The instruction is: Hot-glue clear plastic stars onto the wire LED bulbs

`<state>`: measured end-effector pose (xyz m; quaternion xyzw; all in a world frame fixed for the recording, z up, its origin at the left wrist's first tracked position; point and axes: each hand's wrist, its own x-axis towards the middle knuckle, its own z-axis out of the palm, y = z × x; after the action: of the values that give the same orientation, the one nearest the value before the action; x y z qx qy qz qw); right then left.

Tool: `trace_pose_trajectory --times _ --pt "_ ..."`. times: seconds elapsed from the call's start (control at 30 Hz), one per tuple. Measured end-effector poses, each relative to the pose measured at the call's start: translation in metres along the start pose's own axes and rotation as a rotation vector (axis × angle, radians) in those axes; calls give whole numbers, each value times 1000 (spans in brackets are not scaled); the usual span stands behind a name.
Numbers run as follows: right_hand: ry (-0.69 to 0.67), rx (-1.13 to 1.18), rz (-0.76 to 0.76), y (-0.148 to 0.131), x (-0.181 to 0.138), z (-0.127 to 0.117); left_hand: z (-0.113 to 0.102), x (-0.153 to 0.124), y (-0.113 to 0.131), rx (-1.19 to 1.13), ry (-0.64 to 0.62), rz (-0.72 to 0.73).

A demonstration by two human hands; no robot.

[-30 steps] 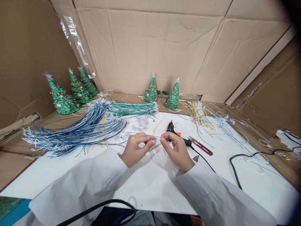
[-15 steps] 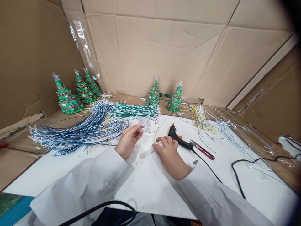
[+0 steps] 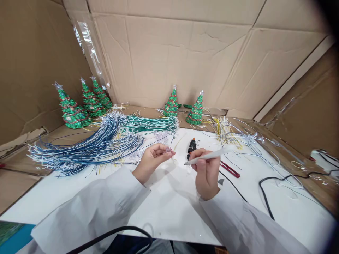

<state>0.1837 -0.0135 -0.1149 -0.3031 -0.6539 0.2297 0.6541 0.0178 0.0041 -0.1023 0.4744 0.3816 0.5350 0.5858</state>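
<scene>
My right hand (image 3: pixel 205 170) is closed round a white translucent glue stick (image 3: pixel 209 155), held nearly level with its tip pointing left. My left hand (image 3: pixel 153 158) pinches a small clear star-shaped bead (image 3: pixel 168 149) between thumb and fingertips, a little left of the stick's tip. A thin wire seems to run from the bead toward the heap behind. Just behind my right hand lies a black glue gun (image 3: pixel 191 145) with an orange tip. Both hands hover over the white table sheet (image 3: pixel 169 208).
Blue and white wires (image 3: pixel 87 148) fan out at the left, green wires (image 3: pixel 150 123) behind, yellow and white ones (image 3: pixel 230 132) to the right. Red snips (image 3: pixel 230 169) lie right of my hand. Glitter trees (image 3: pixel 71 109) (image 3: pixel 194 110) stand along the cardboard walls. A black cable (image 3: pixel 265 197) crosses the right.
My hands parted from a thin wire. The right hand picked the glue stick up off the sheet; the left reached back to the beads and came forward with one pinched.
</scene>
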Motion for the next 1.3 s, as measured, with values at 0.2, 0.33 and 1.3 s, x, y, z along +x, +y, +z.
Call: trace_pose_trajectory --times 0.2,0.33,1.3 --pt "94 273 128 -4 6 5 3 -3 -6 48 -83 -10" --pt "47 305 158 -6 7 7 3 -3 -8 61 -111 11" --pt "11 327 194 -5 7 7 4 -6 -4 186 -116 15"
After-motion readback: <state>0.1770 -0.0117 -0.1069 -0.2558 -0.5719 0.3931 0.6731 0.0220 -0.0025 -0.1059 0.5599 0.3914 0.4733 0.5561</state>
